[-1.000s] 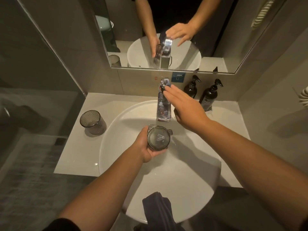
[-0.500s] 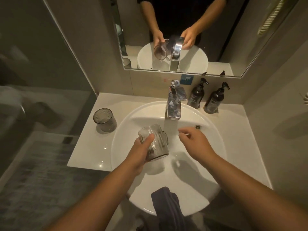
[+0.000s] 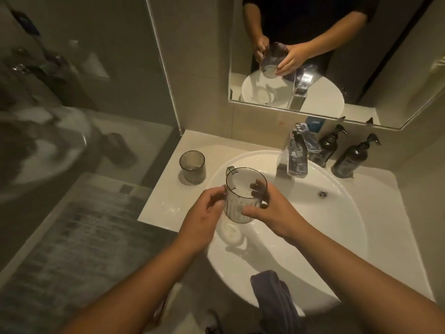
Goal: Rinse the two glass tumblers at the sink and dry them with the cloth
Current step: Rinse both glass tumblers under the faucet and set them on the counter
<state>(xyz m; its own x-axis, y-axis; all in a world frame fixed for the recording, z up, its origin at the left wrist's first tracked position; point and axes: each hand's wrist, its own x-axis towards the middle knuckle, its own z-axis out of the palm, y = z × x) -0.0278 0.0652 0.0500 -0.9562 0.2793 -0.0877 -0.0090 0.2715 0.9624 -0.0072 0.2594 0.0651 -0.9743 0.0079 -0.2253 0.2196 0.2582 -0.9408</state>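
Left hand (image 3: 203, 214): my fingers are wrapped round the left side of the ribbed glass (image 3: 242, 195), gripping it.
Right hand (image 3: 269, 209): it clasps the same glass from the right, thumb across the front near the base, fingertips (image 3: 258, 188) showing through the far wall.
Glass in hand: upright, mouth open toward me, held above the left part of the sink (image 3: 337, 237); a small handle sticks out at its rim on the far left.
Second glass (image 3: 192, 166): stands upright on the counter (image 3: 163, 189) left of the sink, well apart from my hands.
Cloth (image 3: 273, 294): dark, draped over the near rim of the sink, untouched.
Tap (image 3: 295, 156): at the back of the sink, beyond and to the right of the held glass; I cannot tell whether water runs.
Bottles (image 3: 354, 156): two dark pump bottles on the counter behind the sink, right of the tap.
Mirror (image 3: 313, 56): reflects both my hands on the glass.
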